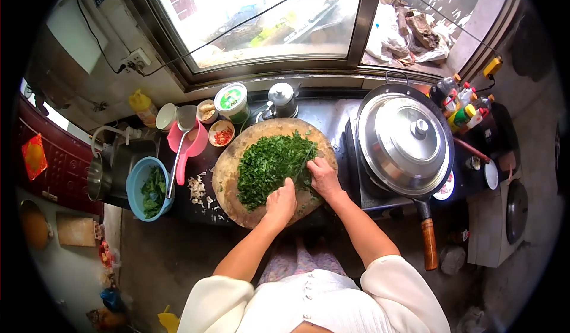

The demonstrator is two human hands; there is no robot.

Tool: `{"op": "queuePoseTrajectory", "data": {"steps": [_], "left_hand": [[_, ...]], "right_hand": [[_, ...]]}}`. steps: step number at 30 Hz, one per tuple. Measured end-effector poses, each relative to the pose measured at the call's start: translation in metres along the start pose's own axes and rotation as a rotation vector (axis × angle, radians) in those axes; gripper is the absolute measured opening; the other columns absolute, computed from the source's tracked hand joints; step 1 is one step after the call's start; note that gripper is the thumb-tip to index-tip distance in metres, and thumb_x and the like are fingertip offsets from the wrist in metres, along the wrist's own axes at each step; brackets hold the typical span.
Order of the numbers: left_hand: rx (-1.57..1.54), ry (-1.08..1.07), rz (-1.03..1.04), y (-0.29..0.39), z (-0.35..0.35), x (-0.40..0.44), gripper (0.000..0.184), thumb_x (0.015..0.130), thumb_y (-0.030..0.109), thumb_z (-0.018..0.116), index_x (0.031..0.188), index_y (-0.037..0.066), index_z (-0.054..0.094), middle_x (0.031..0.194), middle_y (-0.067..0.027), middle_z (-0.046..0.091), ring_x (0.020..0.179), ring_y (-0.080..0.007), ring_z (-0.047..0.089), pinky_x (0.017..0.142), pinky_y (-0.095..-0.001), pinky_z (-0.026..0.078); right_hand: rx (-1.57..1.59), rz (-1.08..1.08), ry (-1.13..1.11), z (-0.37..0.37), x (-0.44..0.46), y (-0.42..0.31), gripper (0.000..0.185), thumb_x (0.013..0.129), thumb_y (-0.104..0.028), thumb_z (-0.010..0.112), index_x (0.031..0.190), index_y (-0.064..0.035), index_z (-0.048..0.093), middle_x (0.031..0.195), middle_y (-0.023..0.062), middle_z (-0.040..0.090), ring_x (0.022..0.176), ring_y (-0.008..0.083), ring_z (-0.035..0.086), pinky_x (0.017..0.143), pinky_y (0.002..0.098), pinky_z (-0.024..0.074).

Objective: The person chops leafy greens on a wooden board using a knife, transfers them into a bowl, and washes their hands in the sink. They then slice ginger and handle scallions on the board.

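Note:
A round wooden chopping board carries a broad heap of chopped leafy greens. My left hand is closed in a fist at the heap's near edge, apparently around the handle of a knife; the handle is hidden. The thin knife blade slants up and to the right through the greens. Just right of the blade, my right hand has its fingers curled together and pressed down at the heap's right side. What lies under those fingers is hidden.
Left of the board are chopped garlic, a bowl of cut red chilies, a pink strainer with a ladle, and a blue basin with greens. Right, a lidded wok sits on the stove, its wooden handle jutting forward. Bottles stand behind.

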State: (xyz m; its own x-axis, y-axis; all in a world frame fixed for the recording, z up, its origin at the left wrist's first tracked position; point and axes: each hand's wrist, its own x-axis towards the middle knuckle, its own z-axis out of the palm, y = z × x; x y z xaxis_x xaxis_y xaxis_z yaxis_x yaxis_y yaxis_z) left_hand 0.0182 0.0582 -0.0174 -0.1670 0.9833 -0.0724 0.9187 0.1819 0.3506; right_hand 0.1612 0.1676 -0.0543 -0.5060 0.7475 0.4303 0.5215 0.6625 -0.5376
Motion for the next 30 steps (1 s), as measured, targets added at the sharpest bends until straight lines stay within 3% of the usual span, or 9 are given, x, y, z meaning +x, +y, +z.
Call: {"op": "queuePoseTrajectory", "data": {"steps": [6,7,11,19,22,25,30], "left_hand": [[-0.09,0.103,0.017,-0.008,0.002,0.003,0.017,0.096,0.02,0.051,0.096,0.004,0.045,0.069,-0.0229,0.064,0.066,-0.0445,0.064,0.058,-0.0542,0.051],[-0.043,0.099,0.032,-0.005,-0.004,-0.002,0.015,0.096,0.017,0.05,0.092,0.005,0.043,0.067,-0.0216,0.064,0.064,-0.0418,0.066,0.058,-0.0497,0.054],[0.02,0.024,0.039,0.01,-0.035,-0.03,0.018,0.096,0.02,0.051,0.094,0.004,0.044,0.068,-0.0234,0.064,0.066,-0.0438,0.065,0.058,-0.0541,0.051],[-0.019,0.014,0.016,0.001,0.006,0.019,0.014,0.095,0.016,0.049,0.095,0.003,0.043,0.071,-0.0238,0.065,0.069,-0.0439,0.066,0.063,-0.0533,0.053],[-0.039,0.014,0.015,-0.005,0.0,0.007,0.016,0.096,0.017,0.049,0.096,0.003,0.043,0.07,-0.0236,0.065,0.068,-0.0442,0.065,0.062,-0.0535,0.052],[-0.05,0.064,0.052,0.003,-0.017,-0.013,0.019,0.097,0.021,0.051,0.095,0.004,0.043,0.066,-0.0229,0.063,0.065,-0.0446,0.064,0.059,-0.0542,0.051],[-0.014,-0.032,0.055,0.009,-0.032,-0.018,0.019,0.097,0.021,0.05,0.096,0.004,0.044,0.068,-0.0233,0.064,0.066,-0.0444,0.065,0.061,-0.0546,0.052]], "right_hand": [[-0.067,-0.083,-0.046,-0.025,0.001,-0.014,0.021,0.07,-0.001,0.062,0.09,-0.006,0.057,0.089,0.013,0.056,0.089,0.0335,0.055,0.074,0.0422,0.0485],[-0.093,-0.094,-0.058,-0.019,-0.001,-0.008,0.024,0.068,-0.001,0.063,0.091,-0.0055,0.058,0.091,0.0123,0.056,0.09,0.0332,0.055,0.075,0.0422,0.0487],[-0.066,-0.087,-0.09,-0.016,-0.002,-0.009,0.025,0.067,0.001,0.062,0.09,-0.0053,0.057,0.091,0.012,0.055,0.089,0.0335,0.055,0.077,0.0424,0.049],[0.028,-0.052,-0.081,-0.015,-0.004,-0.002,0.022,0.069,0.006,0.058,0.089,-0.0049,0.055,0.088,0.0132,0.054,0.088,0.035,0.055,0.076,0.0433,0.0494],[0.016,-0.056,-0.065,-0.015,-0.006,-0.004,0.017,0.076,0.003,0.062,0.09,-0.0034,0.054,0.087,0.0128,0.053,0.089,0.0342,0.055,0.074,0.0431,0.0492],[0.043,-0.061,-0.057,-0.013,-0.007,0.0,0.02,0.07,0.006,0.058,0.088,-0.004,0.055,0.089,0.0137,0.055,0.091,0.0354,0.055,0.076,0.044,0.0498],[0.049,-0.034,-0.057,-0.011,-0.006,0.003,0.019,0.071,0.006,0.058,0.088,-0.0041,0.055,0.09,0.0127,0.055,0.091,0.0351,0.056,0.075,0.044,0.0503]]}}
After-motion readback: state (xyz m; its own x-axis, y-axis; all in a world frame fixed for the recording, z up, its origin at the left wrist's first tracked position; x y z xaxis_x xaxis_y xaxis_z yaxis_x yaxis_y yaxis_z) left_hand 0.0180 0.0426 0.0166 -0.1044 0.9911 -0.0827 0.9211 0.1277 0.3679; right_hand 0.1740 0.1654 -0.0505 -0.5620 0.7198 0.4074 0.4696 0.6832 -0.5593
